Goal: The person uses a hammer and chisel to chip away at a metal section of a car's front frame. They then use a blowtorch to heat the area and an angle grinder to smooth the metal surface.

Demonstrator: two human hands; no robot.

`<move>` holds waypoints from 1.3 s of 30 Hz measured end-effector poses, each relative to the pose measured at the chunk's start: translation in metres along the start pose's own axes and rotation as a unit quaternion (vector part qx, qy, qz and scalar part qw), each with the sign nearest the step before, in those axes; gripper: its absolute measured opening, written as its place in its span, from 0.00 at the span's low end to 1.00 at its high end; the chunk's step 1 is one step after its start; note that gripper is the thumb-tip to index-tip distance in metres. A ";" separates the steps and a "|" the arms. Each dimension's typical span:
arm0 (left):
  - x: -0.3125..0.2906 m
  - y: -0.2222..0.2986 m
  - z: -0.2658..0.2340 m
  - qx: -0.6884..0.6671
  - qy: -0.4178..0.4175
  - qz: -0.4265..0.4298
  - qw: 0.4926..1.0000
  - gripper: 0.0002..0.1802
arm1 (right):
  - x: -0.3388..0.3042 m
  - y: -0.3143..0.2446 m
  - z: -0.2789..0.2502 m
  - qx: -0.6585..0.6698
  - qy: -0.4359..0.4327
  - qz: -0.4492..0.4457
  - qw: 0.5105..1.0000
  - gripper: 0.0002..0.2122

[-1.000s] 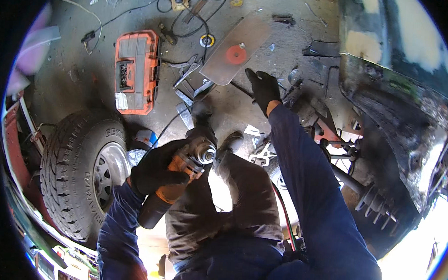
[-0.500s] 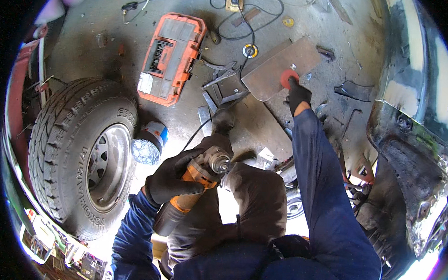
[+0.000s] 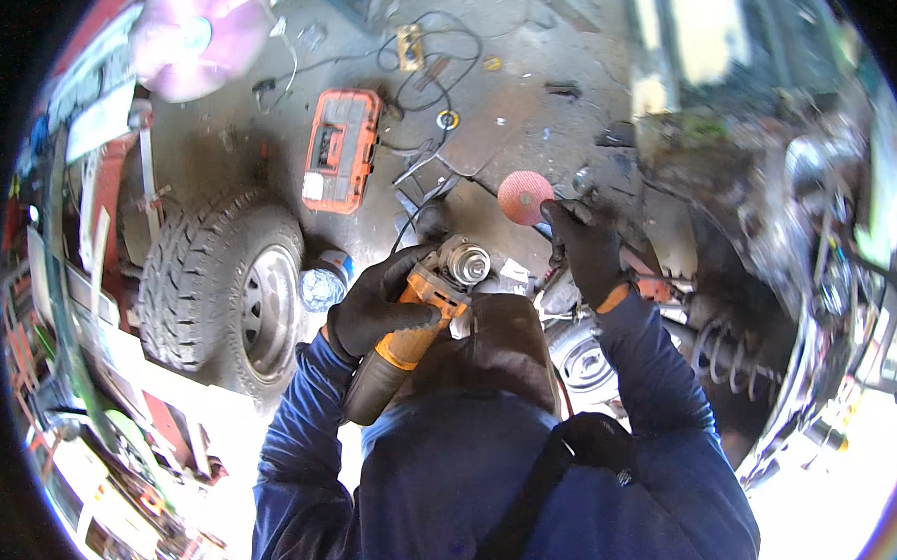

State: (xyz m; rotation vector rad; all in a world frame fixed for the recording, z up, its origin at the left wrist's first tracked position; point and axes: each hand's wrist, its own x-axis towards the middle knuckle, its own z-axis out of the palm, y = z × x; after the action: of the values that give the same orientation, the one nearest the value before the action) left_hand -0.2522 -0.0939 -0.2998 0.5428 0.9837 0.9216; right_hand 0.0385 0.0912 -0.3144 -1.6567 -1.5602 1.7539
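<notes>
My left hand (image 3: 372,317), in a black glove, is wrapped round the body of an orange and black angle grinder (image 3: 398,352). The grinder's metal head points up and away from me, and its bare spindle (image 3: 476,266) shows with no disc on it. Out in front and to the right, my gloved right hand (image 3: 588,248) pinches a round red abrasive disc (image 3: 522,196) by its near right edge. The disc is held in the air above the floor, apart from the grinder. Its face is turned up toward me.
A wheel with a chunky tyre (image 3: 172,298) lies at left, beside a container with a blue label (image 3: 325,285). Beyond stand an orange and grey toolbox (image 3: 359,151), a looped black cable (image 3: 479,43) and a spinning fan (image 3: 194,34). Vehicle bodywork and a coil spring (image 3: 730,362) are at right.
My right hand has lifted the red disc off the metal plate and drawn it back toward me. The view has tilted up. My left hand keeps its hold on the grinder.
</notes>
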 end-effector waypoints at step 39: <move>0.079 0.192 0.256 0.222 -0.506 -0.129 0.824 0.43 | -0.415 -0.093 -0.057 0.242 0.346 0.082 0.903 0.19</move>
State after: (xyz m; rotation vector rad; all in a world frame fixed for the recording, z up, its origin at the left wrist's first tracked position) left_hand -0.0856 0.0754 -0.0709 1.1090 0.2497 0.0528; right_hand 0.1727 -0.1668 0.0010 -1.8675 -0.6247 1.2399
